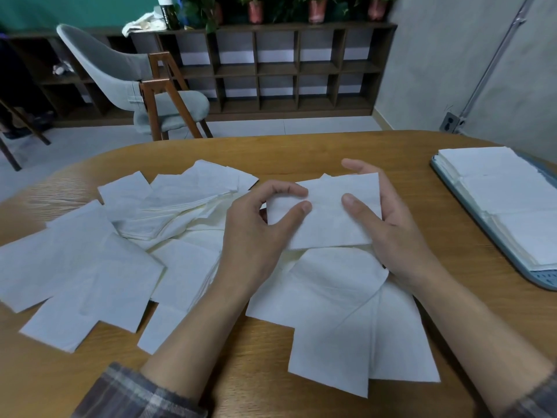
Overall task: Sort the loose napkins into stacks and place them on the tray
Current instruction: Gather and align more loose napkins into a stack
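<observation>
Over the tan wooden table (301, 152), a white rectangular paper napkin wad (324, 218) runs 9-to-3: left hand (256, 236) pinches its 9 o'clock end, right hand (391, 227) thumb-clamps the 3 o'clock end.

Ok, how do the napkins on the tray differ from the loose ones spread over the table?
The tray napkins sit in neat squared stacks side by side; the loose napkins lie scattered, overlapping at odd angles. The tray napkins rest on the blue-grey tray; the loose napkins lie on the wooden table. Both are white paper.
</observation>
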Available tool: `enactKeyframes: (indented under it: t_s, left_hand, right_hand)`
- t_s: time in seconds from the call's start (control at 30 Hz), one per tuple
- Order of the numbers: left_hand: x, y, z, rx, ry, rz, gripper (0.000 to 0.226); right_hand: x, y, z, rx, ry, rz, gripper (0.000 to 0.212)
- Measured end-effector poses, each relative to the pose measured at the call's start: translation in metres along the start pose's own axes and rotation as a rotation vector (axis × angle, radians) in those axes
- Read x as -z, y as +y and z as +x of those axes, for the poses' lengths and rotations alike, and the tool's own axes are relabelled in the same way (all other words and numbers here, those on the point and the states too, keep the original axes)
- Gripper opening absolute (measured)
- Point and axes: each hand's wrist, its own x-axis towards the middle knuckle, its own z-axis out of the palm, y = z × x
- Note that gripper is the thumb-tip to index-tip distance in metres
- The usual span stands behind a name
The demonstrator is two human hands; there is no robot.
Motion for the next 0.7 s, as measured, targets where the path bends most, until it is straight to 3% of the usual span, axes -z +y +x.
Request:
enactKeyframes:
  t_s: [0.13,0.23,0.33,0.43,0.57,0.7]
  left_hand:
    - [0.002,0.0,0.0,-0.027,0.076,0.151,0.041]
    - [0.005,0.009,0.002,0.205,-0.025,-0.097,0.064]
    - [0.006,0.008,0.003,0.226,-0.085,-0.185,0.066]
    - [0.005,0.001,0.003,0.099,0.001,-0.037,0.059]
    - [0.002,0.002,0.002,0.052,0.012,0.062,0.057]
    - [0.001,-0.003,0.003,-0.001,-0.071,0.083,0.059]
  right_hand:
    - [0.001,-0.004,0.002,0.032,0.062,-0.016,0.058]
    - [0.006,-0.007,0.002,0.016,0.053,0.05,0.063]
    - [0.003,-0.006,0.004,-0.004,0.068,0.061,0.064]
    - [0.011,-0.005,0.007,-0.056,-0.006,0.115,0.063]
    - [0.024,-0.01,0.009,-0.1,-0.181,0.148,0.035]
    - [0.025,-0.004,0.009,-0.1,-0.122,0.013,0.024]
